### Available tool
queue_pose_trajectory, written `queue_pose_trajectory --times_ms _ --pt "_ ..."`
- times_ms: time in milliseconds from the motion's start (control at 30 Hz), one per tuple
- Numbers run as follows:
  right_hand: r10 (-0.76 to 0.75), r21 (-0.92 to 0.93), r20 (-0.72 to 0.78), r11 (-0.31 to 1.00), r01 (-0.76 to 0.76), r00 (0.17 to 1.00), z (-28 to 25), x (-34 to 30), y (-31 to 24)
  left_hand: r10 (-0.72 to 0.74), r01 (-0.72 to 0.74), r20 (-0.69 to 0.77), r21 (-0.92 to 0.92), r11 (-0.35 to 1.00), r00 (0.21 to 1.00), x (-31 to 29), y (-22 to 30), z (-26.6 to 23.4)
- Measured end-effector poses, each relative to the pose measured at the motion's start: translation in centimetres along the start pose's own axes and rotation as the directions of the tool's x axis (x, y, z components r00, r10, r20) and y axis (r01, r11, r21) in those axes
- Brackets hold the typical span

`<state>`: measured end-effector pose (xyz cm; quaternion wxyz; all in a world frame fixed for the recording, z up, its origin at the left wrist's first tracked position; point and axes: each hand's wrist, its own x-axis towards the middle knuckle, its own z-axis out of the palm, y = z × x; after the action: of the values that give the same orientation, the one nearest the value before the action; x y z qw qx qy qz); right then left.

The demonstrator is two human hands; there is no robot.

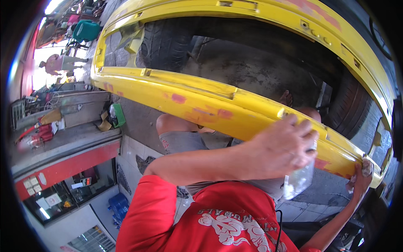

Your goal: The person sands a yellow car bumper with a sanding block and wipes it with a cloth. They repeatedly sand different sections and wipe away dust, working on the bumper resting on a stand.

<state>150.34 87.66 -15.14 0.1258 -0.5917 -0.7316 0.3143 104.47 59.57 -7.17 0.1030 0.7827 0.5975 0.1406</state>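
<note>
Right under the lens, your red shirt (218,218) fills the bottom of the view, and your left arm crosses over it to reach the yellow bumper panel (210,105). Your left hand (281,149) is curled over the panel's near edge, fingers wrapped round a clear, crumpled piece of plastic or sheet (299,180) that hangs below the palm; what exactly it is, I can't tell. Your right hand (360,178) is out at the far right tip of the panel, fingers clenched on the end with a small whitish pad or scrap (367,167) under the fingertips.

The panel itself hangs across your lap, one long curved shell with pinkish worn patches (201,113) along the front face. Through its opening you can see a tyre (166,42) and dusty concrete ground (252,71). Your bare knee (170,124) sits just below the lower edge.

Now the risks, as I read them. Both hands sit toward the right end, so the long left end is unsupported and could dip or swing, and the shell may twist. The hanging sheet in your left hand sits between palm and paint, so that grip could slide. The right hand has only the tip, a thin hold. If the panel drops, your knee is directly beneath it.
</note>
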Motion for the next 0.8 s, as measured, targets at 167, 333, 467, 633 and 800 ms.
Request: queue_pose_trajectory --times_ms 167,333,467,633,800 --pt "-0.116 -0.086 -0.083 0.990 0.108 0.990 3.1 -3.1 -4.8 -0.227 0.224 0.097 0.040 0.974 0.969 -10.7 -6.6 -8.5" --pt "-0.360 -0.167 -0.009 0.920 0.354 0.933 8.6 -7.2 -15.5 -0.368 0.373 0.113 -0.029 0.927 0.923 -14.8 -9.6 -10.7" --pt "-0.451 -0.117 0.090 0.881 0.459 0.888 10.4 -8.1 -20.4 -0.220 0.238 0.182 -0.082 0.968 0.958 -14.4 -10.2 -10.6" --pt "-0.425 -0.088 0.092 0.897 0.433 0.900 10.6 -8.1 -21.8 -0.257 0.286 0.148 -0.232 0.930 0.955 -14.2 -11.5 -11.8" --pt "-0.383 -0.083 0.126 0.915 0.394 0.915 10.4 -7.5 -22.1 -0.164 0.210 0.223 -0.200 0.957 0.961 -14.0 -12.5 -11.3"
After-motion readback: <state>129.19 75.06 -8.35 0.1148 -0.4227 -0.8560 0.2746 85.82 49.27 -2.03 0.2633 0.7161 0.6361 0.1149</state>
